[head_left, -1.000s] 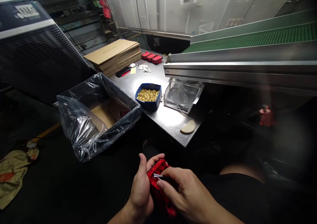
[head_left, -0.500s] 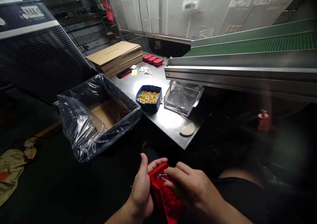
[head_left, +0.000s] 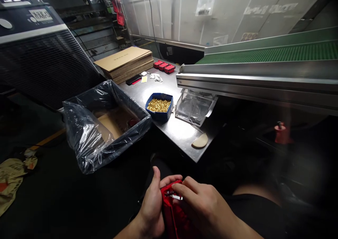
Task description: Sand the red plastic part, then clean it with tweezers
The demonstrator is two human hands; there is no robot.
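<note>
Low in front of me, my left hand point(head_left: 153, 203) cradles a red plastic part point(head_left: 169, 211), thumb raised and fingers behind its upper edge. My right hand point(head_left: 202, 202) is closed over the right side of this part, covering much of it. Under its fingertips, at the part's upper end, sits a small shiny metal piece point(head_left: 176, 196), pinched between thumb and fingers as far as I can see. Ahead on the metal table stands a blue bin point(head_left: 160, 117) full of small brass-coloured pieces point(head_left: 158, 105).
Left is a box lined with clear plastic point(head_left: 87, 154). Stacked cardboard point(head_left: 126, 61) and several red-and-black parts point(head_left: 164, 67) lie at the table's point(head_left: 176, 133) back. A green conveyor point(head_left: 264, 56) slopes up right, above a clear tray point(head_left: 195, 107). A pale half-disc point(head_left: 200, 140) lies near the table corner.
Both hands and the red part have shifted slightly right and down. The metal piece has turned and sits lower under my right fingertips. The camera view has tipped a little.
</note>
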